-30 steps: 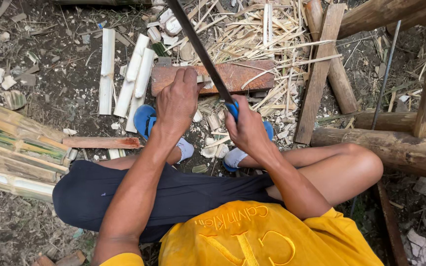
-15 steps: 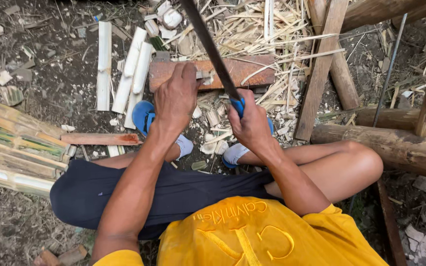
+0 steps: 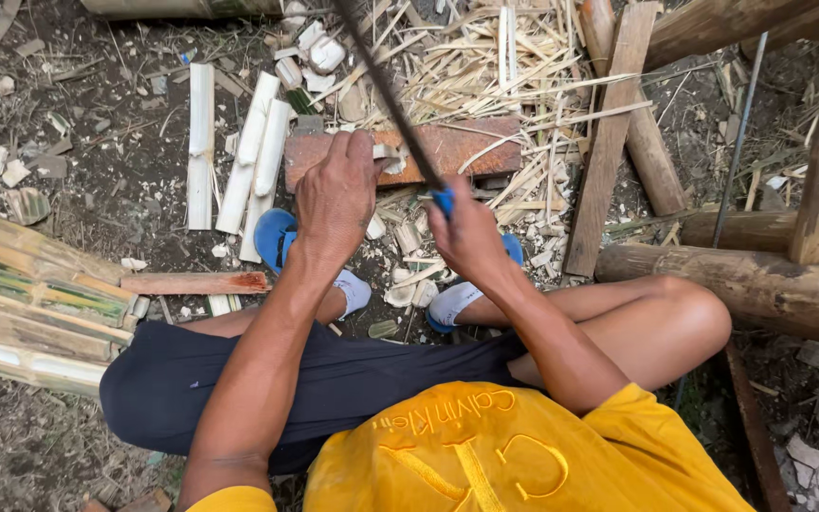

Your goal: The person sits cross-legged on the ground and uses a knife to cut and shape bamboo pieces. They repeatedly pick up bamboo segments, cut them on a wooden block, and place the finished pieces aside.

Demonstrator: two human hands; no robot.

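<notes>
Seated on bare ground among bamboo scraps. The right hand (image 3: 462,232) is clenched around the blue handle (image 3: 444,201) of a long dark blade (image 3: 386,90), which slants up and away toward the top edge of view. The left hand (image 3: 336,194) rests fingers-down on a small pale bamboo piece (image 3: 389,156) atop a reddish wooden board (image 3: 447,147); whether the fingers pinch it or only press on it, cannot tell (piece mostly hidden by the hand). Blade crosses just beside that piece. Three split bamboo slats (image 3: 239,152) lie left of the board. Blue sandals (image 3: 275,237) under the hands; pale shavings (image 3: 523,66) piled beyond the board.
</notes>
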